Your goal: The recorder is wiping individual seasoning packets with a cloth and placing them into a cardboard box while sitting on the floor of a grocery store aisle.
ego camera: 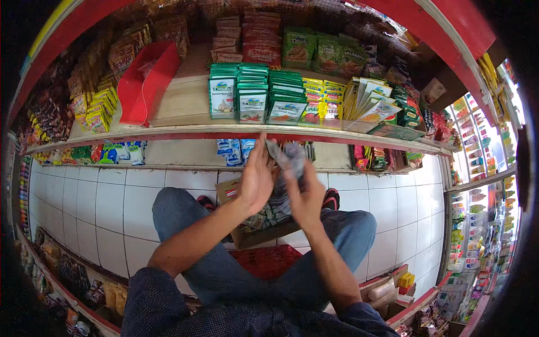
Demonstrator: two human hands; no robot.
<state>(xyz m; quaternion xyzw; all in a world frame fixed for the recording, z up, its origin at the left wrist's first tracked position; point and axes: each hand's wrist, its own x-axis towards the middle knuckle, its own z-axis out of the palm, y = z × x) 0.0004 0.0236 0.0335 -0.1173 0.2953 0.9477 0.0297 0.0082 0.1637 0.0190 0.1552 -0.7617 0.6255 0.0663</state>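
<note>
Above a cardboard box [257, 242] between my knees, both hands are raised close together. My left hand [257, 183] has its fingers stretched upward, with a thin packet [274, 151] seen nearly edge-on along them. In my right hand [305, 196] is a bunched grey cloth [294, 158], blurred, pressed near the packet's face. Greyish checked fabric [280, 206] hangs below it into the box; my fingers hide where the two meet. Several green-printed sachets [254, 221] lie inside the box.
A wooden shelf edge [189, 132] runs just beyond my fingertips. On it stand rows of Desaku seasoning sachets [252, 94], yellow sachets [322, 101] and a red divider [147, 82]. Blue-white packets [233, 149] sit on the lower shelf. White floor tiles [107, 206] surround me.
</note>
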